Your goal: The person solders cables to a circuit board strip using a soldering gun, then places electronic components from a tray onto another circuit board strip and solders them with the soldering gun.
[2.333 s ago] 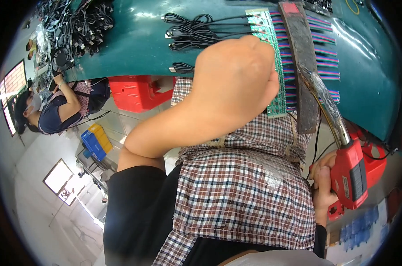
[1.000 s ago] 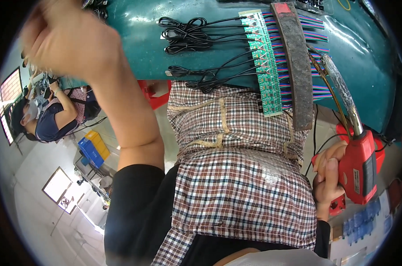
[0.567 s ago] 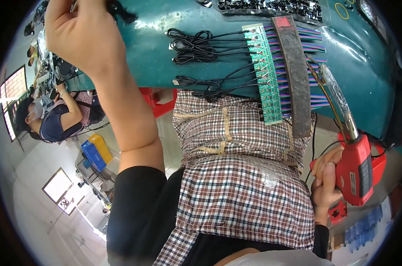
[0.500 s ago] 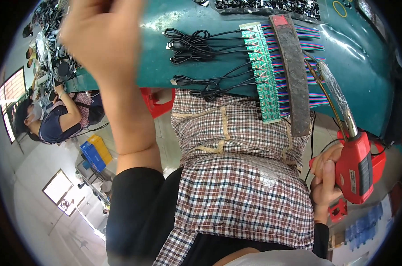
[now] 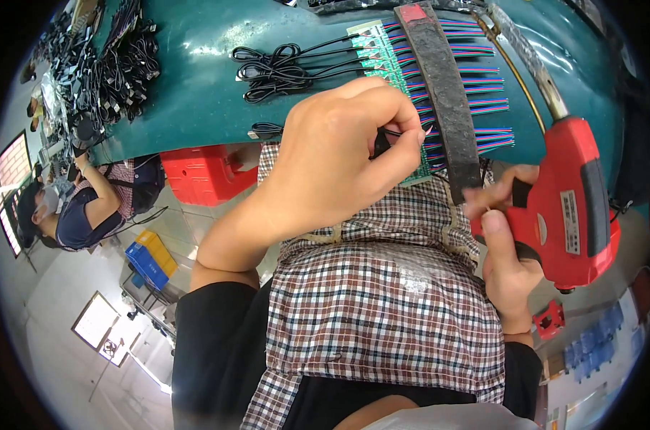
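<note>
Left hand (image 5: 346, 140), mid-frame, pinches cable (image 5: 382, 141) at board (image 5: 377, 51); right hand (image 5: 508, 251), right of frame, clasps gun (image 5: 563, 179). Seemingly cable positioning; calls for steadiness.

At the frame's centre, the bare left hand (image 5: 343, 147) hides much of the green strip of circuit boards (image 5: 375, 56) and most of the thin black cable (image 5: 381, 145) it pinches. Upper right, the red-and-black soldering gun (image 5: 572, 193) loses its tip beyond the edge; the bare right hand (image 5: 508, 251) has blurred fingertips.

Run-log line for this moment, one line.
left hand: pinching black cable near green circuit boards | right hand: holding red soldering gun | dark bar: lying across striped wires
</note>
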Demonstrator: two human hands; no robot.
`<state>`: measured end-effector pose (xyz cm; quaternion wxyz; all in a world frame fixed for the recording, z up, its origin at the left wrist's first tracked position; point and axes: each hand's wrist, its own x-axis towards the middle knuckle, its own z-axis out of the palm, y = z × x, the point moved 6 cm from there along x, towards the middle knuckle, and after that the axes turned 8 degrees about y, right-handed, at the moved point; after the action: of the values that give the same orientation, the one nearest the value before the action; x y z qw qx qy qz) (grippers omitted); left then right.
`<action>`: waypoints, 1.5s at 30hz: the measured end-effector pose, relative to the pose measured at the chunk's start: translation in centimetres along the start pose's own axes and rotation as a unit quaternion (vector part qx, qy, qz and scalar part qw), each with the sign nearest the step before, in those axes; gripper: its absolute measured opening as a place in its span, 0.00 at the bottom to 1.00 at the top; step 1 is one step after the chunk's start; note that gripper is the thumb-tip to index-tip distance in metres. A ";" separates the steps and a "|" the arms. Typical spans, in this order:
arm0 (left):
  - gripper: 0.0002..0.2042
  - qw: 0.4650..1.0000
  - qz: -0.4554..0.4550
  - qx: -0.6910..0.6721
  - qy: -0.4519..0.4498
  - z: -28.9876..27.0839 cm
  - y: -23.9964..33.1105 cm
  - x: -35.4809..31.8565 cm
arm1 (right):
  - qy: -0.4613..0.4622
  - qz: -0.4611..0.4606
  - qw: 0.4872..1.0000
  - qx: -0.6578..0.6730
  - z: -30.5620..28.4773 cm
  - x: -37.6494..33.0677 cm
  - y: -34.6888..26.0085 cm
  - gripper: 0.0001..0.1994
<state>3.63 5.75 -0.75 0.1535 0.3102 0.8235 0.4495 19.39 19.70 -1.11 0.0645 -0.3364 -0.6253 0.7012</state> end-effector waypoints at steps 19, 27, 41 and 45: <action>0.06 0.997 0.042 0.051 0.031 0.5 0.5 -0.8 | -0.067 -0.028 0.997 0.035 3.0 1.2 -0.4 0.25; 0.06 0.991 0.031 0.114 0.061 -0.4 0.1 -1.0 | -0.041 -0.004 0.999 0.001 1.7 0.9 -0.2 0.25; 0.06 0.969 0.028 0.232 0.081 0.4 -1.0 -0.9 | -0.112 -0.121 0.916 -0.366 -6.0 -4.5 2.2 0.20; 0.06 0.970 0.036 0.228 0.082 0.5 -1.0 -0.7 | -0.053 -0.035 0.972 -0.227 -6.3 -5.7 3.7 0.14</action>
<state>4.10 5.19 -1.91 -0.0055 0.3283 0.9024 0.2790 28.49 21.27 -2.21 -0.0224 -0.2822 -0.7823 0.5549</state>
